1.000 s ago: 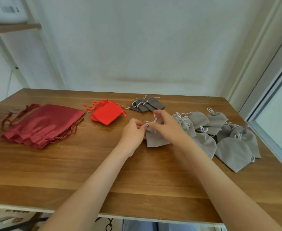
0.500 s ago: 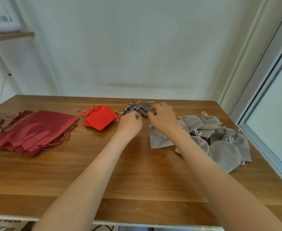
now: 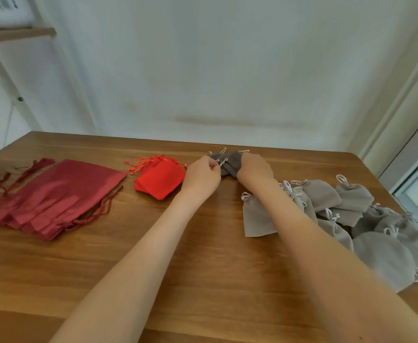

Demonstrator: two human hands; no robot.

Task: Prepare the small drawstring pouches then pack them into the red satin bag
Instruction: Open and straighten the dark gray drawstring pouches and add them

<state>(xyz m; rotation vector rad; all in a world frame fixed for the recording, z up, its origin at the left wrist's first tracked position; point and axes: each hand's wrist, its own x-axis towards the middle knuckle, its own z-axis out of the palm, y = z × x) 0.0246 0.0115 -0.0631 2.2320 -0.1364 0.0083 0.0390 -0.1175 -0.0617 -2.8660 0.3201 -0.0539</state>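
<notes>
A small stack of dark grey drawstring pouches (image 3: 229, 162) lies at the far middle of the wooden table (image 3: 203, 268). My left hand (image 3: 200, 178) pinches at the cords on the stack's left side. My right hand (image 3: 255, 169) rests on its right side, fingers curled over the pouches. A light grey pouch (image 3: 257, 216) lies flat just right of my left forearm, partly under my right arm. A pile of dark red satin bags (image 3: 52, 196) lies at the left, and bright red small pouches (image 3: 160, 178) sit beside it.
Several light grey pouches (image 3: 366, 224) are heaped at the right, reaching toward the table's right edge by a window frame (image 3: 415, 169). A white wall runs behind the table. A shelf with a white box (image 3: 7, 11) hangs at the upper left.
Both hands let go of the light grey pouch, which now lies flat on the table, and moved forward to the dark grey pouches at the back.
</notes>
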